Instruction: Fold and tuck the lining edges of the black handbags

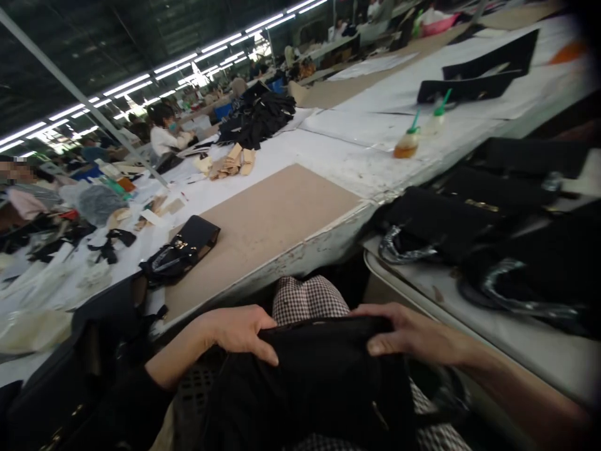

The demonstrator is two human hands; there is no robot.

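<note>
A black bag [323, 369] lies across my lap over checked cloth [307, 297]. My left hand [244, 332] grips its upper left edge, thumb on the near face and fingers behind. At the upper right edge my right hand [399, 332] pinches the same bag, its thumb pressed on the near side. A small metal piece [379, 414] shows low on the bag's face. The bag's lower part is dark and hard to make out. Left of my hands, a finished-looking black handbag [188, 244] with gold-coloured fittings rests on the table.
Tan board [282, 207] covers part of the white-topped table. Two bottles with green nozzles, one holding amber liquid [406, 147], stand farther right. More black bags [432, 219] sit on a padded surface at right. A black pile [260, 119] and co-workers [164, 134] are beyond.
</note>
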